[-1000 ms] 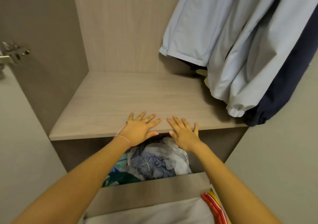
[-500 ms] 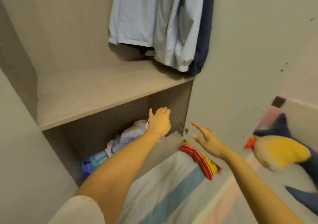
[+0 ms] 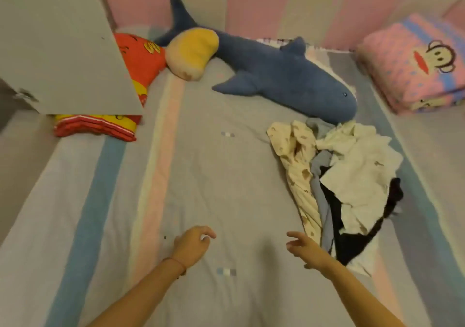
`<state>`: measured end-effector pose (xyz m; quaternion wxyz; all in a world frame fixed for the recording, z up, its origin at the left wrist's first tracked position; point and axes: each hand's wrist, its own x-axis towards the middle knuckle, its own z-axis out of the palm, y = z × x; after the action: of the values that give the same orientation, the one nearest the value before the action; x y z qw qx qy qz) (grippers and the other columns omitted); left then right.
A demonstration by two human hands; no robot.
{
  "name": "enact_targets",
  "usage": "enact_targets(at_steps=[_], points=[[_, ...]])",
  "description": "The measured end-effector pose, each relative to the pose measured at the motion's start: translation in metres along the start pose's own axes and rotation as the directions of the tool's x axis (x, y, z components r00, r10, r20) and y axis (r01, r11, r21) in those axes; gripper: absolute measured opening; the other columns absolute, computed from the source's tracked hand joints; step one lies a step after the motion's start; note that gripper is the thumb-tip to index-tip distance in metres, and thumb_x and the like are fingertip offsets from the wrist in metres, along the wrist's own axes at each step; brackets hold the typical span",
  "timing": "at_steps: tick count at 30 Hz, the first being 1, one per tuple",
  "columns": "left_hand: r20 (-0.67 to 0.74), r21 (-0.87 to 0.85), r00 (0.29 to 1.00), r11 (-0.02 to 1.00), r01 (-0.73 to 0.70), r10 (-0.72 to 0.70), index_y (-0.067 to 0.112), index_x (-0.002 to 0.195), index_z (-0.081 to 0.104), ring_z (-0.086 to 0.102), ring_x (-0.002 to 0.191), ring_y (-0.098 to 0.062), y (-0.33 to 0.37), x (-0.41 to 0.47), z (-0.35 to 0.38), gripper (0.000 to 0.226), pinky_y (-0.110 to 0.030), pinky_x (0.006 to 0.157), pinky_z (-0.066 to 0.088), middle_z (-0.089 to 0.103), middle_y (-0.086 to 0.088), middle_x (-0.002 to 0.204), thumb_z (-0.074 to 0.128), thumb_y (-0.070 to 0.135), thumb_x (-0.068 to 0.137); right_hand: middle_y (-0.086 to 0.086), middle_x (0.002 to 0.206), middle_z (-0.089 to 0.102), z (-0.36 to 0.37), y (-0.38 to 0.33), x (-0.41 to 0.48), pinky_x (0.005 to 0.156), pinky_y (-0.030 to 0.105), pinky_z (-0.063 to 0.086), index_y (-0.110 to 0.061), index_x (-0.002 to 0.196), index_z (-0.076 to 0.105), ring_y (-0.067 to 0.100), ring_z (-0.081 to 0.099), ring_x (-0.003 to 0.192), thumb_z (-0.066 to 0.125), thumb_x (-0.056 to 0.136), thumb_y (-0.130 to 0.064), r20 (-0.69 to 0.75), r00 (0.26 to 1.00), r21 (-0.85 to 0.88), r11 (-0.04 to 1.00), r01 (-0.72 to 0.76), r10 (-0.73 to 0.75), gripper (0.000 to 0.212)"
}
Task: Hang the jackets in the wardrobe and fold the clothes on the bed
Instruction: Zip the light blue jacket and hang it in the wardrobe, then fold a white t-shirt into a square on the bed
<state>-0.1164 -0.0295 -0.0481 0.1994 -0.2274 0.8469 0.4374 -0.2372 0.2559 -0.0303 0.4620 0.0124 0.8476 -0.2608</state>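
Note:
A loose pile of clothes [image 3: 344, 183] lies on the right side of the bed [image 3: 214, 175]: cream printed, white, grey-blue and black pieces tangled together. My left hand [image 3: 192, 245] hovers over the sheet near the bottom centre, fingers curled but holding nothing. My right hand [image 3: 305, 250] is held out beside the near end of the pile, fingers apart and empty, just short of the cloth. The wardrobe's open door [image 3: 63, 50] fills the upper left; the hung jackets are out of view.
A blue plush shark [image 3: 281, 77] lies across the back of the bed, with a yellow cushion [image 3: 192, 52] and a red pillow [image 3: 142, 60] beside it. A folded red-and-yellow cloth [image 3: 95, 126] sits under the door's corner. A pink folded quilt [image 3: 415, 62] rests at the right.
My view has swung from the wardrobe's shelf and drawer round to the bed. Both hands have left the wardrobe and now reach over the sheet toward the clothes pile.

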Motion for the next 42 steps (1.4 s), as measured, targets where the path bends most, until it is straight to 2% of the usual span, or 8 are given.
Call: enact_targets(at_steps=[6, 9, 13, 17, 29, 35, 38, 42], points=[[0.268, 0.089, 0.962, 0.993, -0.083, 0.056, 0.018, 0.115, 0.060, 0.043, 0.128, -0.021, 0.001, 0.063, 0.146, 0.027, -0.027, 0.104, 0.034, 0.045, -0.007, 0.138, 0.053, 0.008, 0.090, 0.014, 0.142, 0.040, 0.020, 0.147, 0.035, 0.098, 0.034, 0.040, -0.016, 0.140, 0.036, 0.028, 0.046, 0.124, 0.052, 0.095, -0.013, -0.085, 0.987, 0.110, 0.986, -0.124, 0.133, 0.048], [0.321, 0.202, 0.946, 0.973, -0.111, 0.041, 0.020, 0.137, 0.044, 0.018, 0.142, -0.024, 0.000, 0.099, 0.188, 0.049, -0.035, 0.114, 0.021, 0.015, -0.007, 0.156, 0.058, 0.016, 0.090, 0.017, 0.142, 0.036, 0.006, 0.192, 0.056, 0.095, 0.031, 0.038, -0.010, 0.141, 0.034, 0.032, 0.043, 0.126, 0.055, 0.094, -0.013, -0.294, 0.948, 0.081, 0.992, -0.100, 0.119, 0.052], [0.495, 0.552, 0.865, 0.799, -0.238, -0.084, 0.036, 0.148, 0.013, -0.012, 0.142, -0.037, 0.000, 0.141, 0.242, 0.066, -0.055, 0.114, 0.013, -0.017, 0.003, 0.156, 0.049, 0.042, 0.093, 0.018, 0.140, 0.036, -0.044, 0.229, 0.090, 0.103, 0.034, 0.037, -0.005, 0.141, 0.033, 0.032, 0.044, 0.125, 0.057, 0.092, -0.008, -0.632, 0.771, 0.119, 0.993, -0.001, 0.077, 0.055], [0.492, 0.710, 0.857, 0.642, -0.291, -0.155, 0.040, 0.147, 0.008, -0.018, 0.135, -0.053, 0.004, 0.151, 0.285, 0.063, -0.060, 0.112, 0.009, -0.023, 0.004, 0.155, 0.043, 0.041, 0.095, 0.016, 0.147, 0.023, -0.098, 0.229, 0.135, 0.107, 0.041, 0.038, -0.021, 0.148, 0.019, 0.031, 0.040, 0.127, 0.055, 0.094, -0.017, -0.688, 0.707, 0.292, 0.954, 0.062, 0.165, 0.064], [0.478, 0.825, 0.842, 0.455, -0.334, -0.249, 0.040, 0.147, 0.012, 0.002, 0.139, -0.050, 0.026, 0.160, 0.283, 0.051, -0.056, 0.112, 0.000, -0.018, -0.001, 0.156, 0.028, 0.041, 0.099, 0.018, 0.107, 0.061, -0.107, 0.255, 0.195, 0.066, 0.028, 0.054, -0.012, 0.090, 0.063, 0.028, 0.060, 0.084, 0.045, 0.089, 0.004, -0.587, 0.713, 0.481, 0.874, -0.073, 0.383, 0.024], [0.469, 0.670, 0.866, 0.710, -0.219, -0.175, 0.029, 0.146, 0.028, 0.013, 0.142, -0.038, 0.023, 0.149, 0.279, 0.052, -0.047, 0.117, 0.003, -0.001, -0.003, 0.158, 0.038, 0.044, 0.096, 0.004, 0.070, 0.051, -0.052, 0.247, 0.135, 0.059, 0.028, 0.041, -0.019, 0.068, 0.057, 0.015, 0.045, 0.059, 0.037, 0.087, 0.008, -0.631, 0.735, 0.515, 0.842, 0.159, 0.247, 0.038], [0.397, 0.193, 0.918, 0.978, -0.072, -0.011, 0.012, 0.132, 0.051, 0.037, 0.134, -0.026, 0.027, 0.122, 0.287, 0.038, -0.030, 0.110, 0.024, 0.039, -0.008, 0.147, 0.047, 0.025, 0.097, 0.001, 0.063, 0.043, -0.030, 0.233, 0.107, 0.053, 0.025, 0.034, -0.016, 0.067, 0.050, 0.013, 0.039, 0.057, 0.033, 0.081, 0.011, -0.611, 0.783, 0.512, 0.813, 0.277, 0.119, 0.034], [0.224, -0.173, 0.963, 0.979, -0.109, 0.147, 0.006, 0.120, 0.061, 0.051, 0.121, -0.020, 0.051, 0.090, 0.307, 0.030, -0.022, 0.100, 0.034, 0.059, -0.008, 0.126, 0.044, 0.017, 0.098, -0.004, 0.068, 0.042, 0.004, 0.218, 0.077, 0.058, 0.028, 0.032, -0.018, 0.068, 0.044, 0.012, 0.037, 0.062, 0.033, 0.082, 0.009, -0.591, 0.802, 0.392, 0.839, 0.379, -0.086, 0.032]])
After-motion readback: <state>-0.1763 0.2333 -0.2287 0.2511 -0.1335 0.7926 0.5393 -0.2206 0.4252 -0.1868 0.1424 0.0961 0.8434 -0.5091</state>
